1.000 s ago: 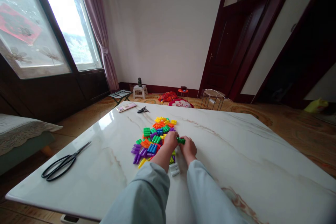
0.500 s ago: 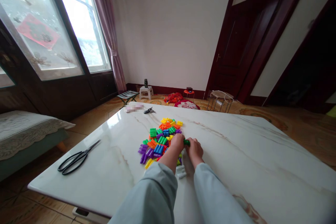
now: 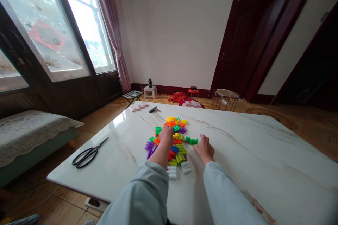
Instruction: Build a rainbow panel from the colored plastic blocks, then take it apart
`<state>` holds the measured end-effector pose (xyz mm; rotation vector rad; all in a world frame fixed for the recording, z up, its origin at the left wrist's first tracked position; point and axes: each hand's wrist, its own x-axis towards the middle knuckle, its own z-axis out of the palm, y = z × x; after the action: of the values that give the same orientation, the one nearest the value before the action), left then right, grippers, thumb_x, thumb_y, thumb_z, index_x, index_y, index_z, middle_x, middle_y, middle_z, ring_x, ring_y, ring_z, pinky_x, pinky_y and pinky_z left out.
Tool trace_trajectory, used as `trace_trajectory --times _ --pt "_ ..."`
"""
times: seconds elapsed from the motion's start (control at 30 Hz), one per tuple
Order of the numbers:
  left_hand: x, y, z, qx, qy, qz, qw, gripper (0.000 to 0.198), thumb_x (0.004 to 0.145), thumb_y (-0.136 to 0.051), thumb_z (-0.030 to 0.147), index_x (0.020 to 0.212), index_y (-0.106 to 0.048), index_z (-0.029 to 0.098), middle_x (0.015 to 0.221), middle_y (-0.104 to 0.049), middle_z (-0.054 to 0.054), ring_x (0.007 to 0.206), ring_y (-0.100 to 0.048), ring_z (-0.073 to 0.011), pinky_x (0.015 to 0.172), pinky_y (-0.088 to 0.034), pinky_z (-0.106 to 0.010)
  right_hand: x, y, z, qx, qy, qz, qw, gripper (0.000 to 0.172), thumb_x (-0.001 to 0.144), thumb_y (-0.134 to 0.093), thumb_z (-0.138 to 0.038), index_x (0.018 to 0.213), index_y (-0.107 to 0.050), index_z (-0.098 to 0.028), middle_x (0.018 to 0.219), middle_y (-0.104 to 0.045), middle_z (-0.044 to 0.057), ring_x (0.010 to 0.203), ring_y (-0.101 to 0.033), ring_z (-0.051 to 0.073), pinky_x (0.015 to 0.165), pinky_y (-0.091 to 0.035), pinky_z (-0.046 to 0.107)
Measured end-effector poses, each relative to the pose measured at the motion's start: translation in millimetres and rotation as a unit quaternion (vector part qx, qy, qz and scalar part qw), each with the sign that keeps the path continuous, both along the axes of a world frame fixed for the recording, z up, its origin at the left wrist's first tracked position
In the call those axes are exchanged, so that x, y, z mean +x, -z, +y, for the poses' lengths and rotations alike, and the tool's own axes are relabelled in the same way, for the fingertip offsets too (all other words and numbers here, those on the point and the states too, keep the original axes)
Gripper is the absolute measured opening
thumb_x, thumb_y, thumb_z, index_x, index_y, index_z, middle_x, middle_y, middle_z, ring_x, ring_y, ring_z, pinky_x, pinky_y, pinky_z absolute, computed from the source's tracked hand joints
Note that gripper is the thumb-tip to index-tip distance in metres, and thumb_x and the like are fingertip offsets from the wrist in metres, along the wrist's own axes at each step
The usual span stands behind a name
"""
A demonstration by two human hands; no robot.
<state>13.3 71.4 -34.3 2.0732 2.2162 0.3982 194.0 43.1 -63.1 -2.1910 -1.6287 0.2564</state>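
Observation:
A pile of colourful plastic building blocks (image 3: pixel 180 157) lies on the white marbled table (image 3: pixel 237 168). My left hand (image 3: pixel 167 136) is over the pile with its fingers pointing down among the pieces; the fingertips are hidden, so I cannot tell whether they grip a block. To the right of the pile, a short row of joined green building blocks (image 3: pixel 191 140) has its right end between the thumb and forefinger of my right hand (image 3: pixel 204 147). White blocks (image 3: pixel 186 167) sit at the near edge of the pile, with purple ones (image 3: pixel 149 146) to the left.
Long black-handled scissors (image 3: pixel 89 153) rest at the table's left. Small dark pliers or clippers (image 3: pixel 154 109) and a blurred-out item (image 3: pixel 139 106) lie near the far edge. Beyond the table are a white stool (image 3: pixel 150 91), a wire-legged stool (image 3: pixel 225 95) and a red bag (image 3: pixel 178 97).
My hands, together around the green blocks before, are now apart. The left has moved left onto the pile; the right has shifted slightly right with the green row. The view has tilted slightly.

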Motion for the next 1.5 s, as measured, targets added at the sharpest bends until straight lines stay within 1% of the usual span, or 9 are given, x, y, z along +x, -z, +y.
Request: trace_trajectory --times 0.2,0.37,0.6,0.77,0.87,1.0,1.17,1.3,1.5 --pt "-20.2 4.0 -1.1 -0.041 -0.039 -0.001 0.998 0.032 0.073 -0.068 0.037 0.101 -0.067 0.023 0.106 -0.066 -0.009 0.103 -0.059 -0.0272 0.078 -0.048 -0.032 -5.1 -5.0 -3.5 0.115 0.048 0.011 0.992 0.049 0.076 -0.048 -0.016 0.125 -0.046 -0.016 0.122 -0.052 0.011 0.097 -0.06 0.021 0.068 -0.042 0.029" --pt "-12.7 7.2 0.8 -0.09 -0.034 -0.016 0.995 0.037 0.064 -0.075 0.034 0.099 -0.067 0.023 0.106 -0.068 -0.009 0.101 -0.061 -0.0288 0.076 -0.048 -0.033 -12.2 -0.2 -1.6 0.177 -0.061 -0.013 0.982 0.031 0.077 -0.05 -0.012 0.106 -0.061 -0.018 0.109 -0.06 0.007 0.096 -0.058 0.018 0.074 -0.039 0.026" --pt "-6.9 6.2 -2.9 0.027 -0.018 -0.021 0.999 0.036 0.073 -0.065 0.023 0.109 -0.062 0.023 0.109 -0.063 -0.009 0.107 -0.056 -0.0247 0.08 -0.046 -0.029 -33.0 2.4 8.0 0.241 -0.153 0.048 0.957 0.03 0.076 -0.049 -0.01 0.101 -0.064 -0.019 0.103 -0.063 0.005 0.084 -0.058 0.015 0.074 -0.041 0.024" --pt "-4.3 6.4 2.9 0.086 0.05 -0.156 0.983 0.036 0.066 -0.073 0.02 0.101 -0.066 0.021 0.097 -0.065 -0.006 0.096 -0.06 -0.0203 0.08 -0.046 -0.027 -45.5 -1.2 15.3 0.241 -0.152 0.177 0.942 0.033 0.073 -0.049 -0.012 0.101 -0.064 -0.018 0.099 -0.066 0.006 0.071 -0.059 0.014 0.071 -0.046 0.026" --pt "-3.5 6.7 8.2 0.08 0.037 -0.344 0.935 0.025 0.064 -0.076 0.017 0.088 -0.069 0.017 0.07 -0.063 0.0 0.071 -0.063 -0.0154 0.068 -0.049 -0.026 -45.9 0.1 20.5 0.203 -0.14 0.292 0.924 0.028 0.07 -0.055 -0.02 0.096 -0.065 -0.017 0.087 -0.069 0.005 0.066 -0.061 0.015 0.068 -0.049 0.028" --pt "1.4 5.2 12.8 0.01 -0.002 -0.622 0.783 0.029 0.061 -0.081 0.021 0.083 -0.065 0.013 0.06 -0.061 0.002 0.054 -0.06 -0.0112 0.058 -0.053 -0.025 -43.9 2.1 24.0 0.179 -0.145 0.373 0.899 0.029 0.064 -0.065 -0.032 0.088 -0.066 -0.016 0.077 -0.07 0.005 0.07 -0.064 0.019 0.067 -0.05 0.029" --pt "8.9 -0.4 10.7 -0.044 -0.012 -0.73 0.682 0.037 0.057 -0.086 0.03 0.075 -0.059 0.012 0.057 -0.063 0.0 0.052 -0.063 -0.0108 0.056 -0.054 -0.022 -43.5 -5.5 22.0 0.174 -0.152 0.434 0.871 0.036 0.065 -0.065 -0.046 0.082 -0.067 -0.014 0.074 -0.07 0.006 0.067 -0.063 0.019 0.058 -0.049 0.027" --pt "8.4 -1.8 5.3 -0.102 0.026 -0.708 0.698 0.037 0.061 -0.083 0.039 0.073 -0.061 0.012 0.067 -0.068 -0.005 0.066 -0.068 -0.0144 0.057 -0.052 -0.02 -42.6 -13.4 19.2 0.193 -0.112 0.478 0.85 0.038 0.066 -0.065 -0.045 0.086 -0.067 -0.013 0.077 -0.07 0.007 0.065 -0.062 0.018 0.053 -0.048 0.026" --pt "10.0 1.1 4.5 -0.122 0.053 -0.587 0.799 0.03 0.069 -0.076 0.04 0.075 -0.067 0.012 0.068 -0.068 -0.004 0.067 -0.066 -0.0137 0.058 -0.049 -0.021 -40.9 -15.4 18.4 0.189 -0.107 0.502 0.837 0.037 0.065 -0.062 -0.04 0.093 -0.065 -0.014 0.079 -0.07 0.006 0.065 -0.062 0.018 0.053 -0.048 0.026"
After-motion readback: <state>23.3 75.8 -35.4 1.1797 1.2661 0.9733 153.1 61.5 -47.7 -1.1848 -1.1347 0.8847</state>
